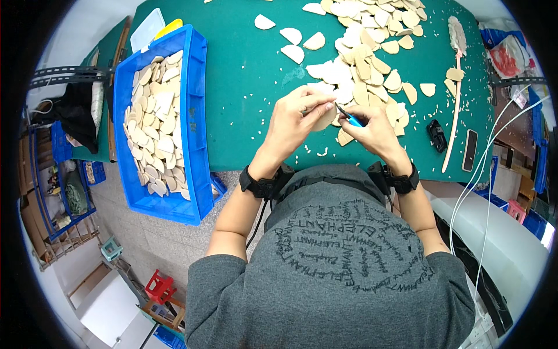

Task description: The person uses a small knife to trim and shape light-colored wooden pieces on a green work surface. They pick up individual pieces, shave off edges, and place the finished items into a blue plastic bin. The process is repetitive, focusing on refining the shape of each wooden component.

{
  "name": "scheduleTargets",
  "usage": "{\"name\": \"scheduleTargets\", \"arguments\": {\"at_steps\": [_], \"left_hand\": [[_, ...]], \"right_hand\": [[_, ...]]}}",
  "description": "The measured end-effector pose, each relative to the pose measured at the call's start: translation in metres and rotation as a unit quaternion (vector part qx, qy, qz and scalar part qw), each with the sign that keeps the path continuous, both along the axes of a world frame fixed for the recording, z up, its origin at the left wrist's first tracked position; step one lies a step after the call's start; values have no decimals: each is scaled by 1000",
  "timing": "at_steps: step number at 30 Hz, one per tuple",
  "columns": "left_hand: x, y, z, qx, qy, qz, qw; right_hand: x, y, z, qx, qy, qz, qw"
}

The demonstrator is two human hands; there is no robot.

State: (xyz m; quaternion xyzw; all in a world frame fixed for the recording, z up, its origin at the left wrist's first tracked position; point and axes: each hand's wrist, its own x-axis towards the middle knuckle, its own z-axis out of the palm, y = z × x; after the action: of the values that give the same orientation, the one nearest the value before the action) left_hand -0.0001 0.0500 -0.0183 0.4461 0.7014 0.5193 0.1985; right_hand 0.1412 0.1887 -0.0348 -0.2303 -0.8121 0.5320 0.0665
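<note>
"So, what lies nearest?"

"A dark grey shirt [349,314] with black lettering, then a black wristband [258,184] on each arm."

"And the hands?"

"Just past the near edge of the green tabletop [244,87]. The left hand [295,116] has a pinching grip, thumb and fingers closed on a pale tan piece [326,120]."

"How does that piece look?"

"Flat, plain and matt, with a rounded lower edge. Fingers cover its upper part, so I can't tell the full outline. It's held between the two hands, above the tabletop."

"What about the other grip?"

"The right hand [376,132] has its fingers curled snugly around a blue tool [354,120]. Its dark tip points at the piece; whether they touch, I can't tell."

"Anything around them?"

"Small pale scraps [322,154] below the hands. Off to the right, a black object [436,136] and a phone [469,150]. To the left stands a blue bin [197,128] full of similar flat pieces [152,119]."

"And farther out?"

"A heaped pile [360,55] of pale pieces, mostly half-round, some overlapping. Farther right, a long-handled brush [457,36] with a pale head; farther left, a few loose half-rounds [291,35]."
</note>
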Motion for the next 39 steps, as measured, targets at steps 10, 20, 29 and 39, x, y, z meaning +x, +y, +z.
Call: {"name": "scheduleTargets", "arguments": {"at_steps": [10, 20, 29, 39], "left_hand": [[-69, -50, 8, 2, 37, 192, 981], [-102, 32, -78, -92, 280, 175, 940], [-52, 99, -122, -212, 87, -1, 973], [-15, 44, -15, 55, -438, 32, 897]], "right_hand": [[4, 13, -9, -63, 21, -76, 995], [10, 23, -8, -90, -14, -102, 991], [16, 37, -8, -37, -36, -133, 990], [-11, 26, 2, -16, 1, -104, 994]]}}
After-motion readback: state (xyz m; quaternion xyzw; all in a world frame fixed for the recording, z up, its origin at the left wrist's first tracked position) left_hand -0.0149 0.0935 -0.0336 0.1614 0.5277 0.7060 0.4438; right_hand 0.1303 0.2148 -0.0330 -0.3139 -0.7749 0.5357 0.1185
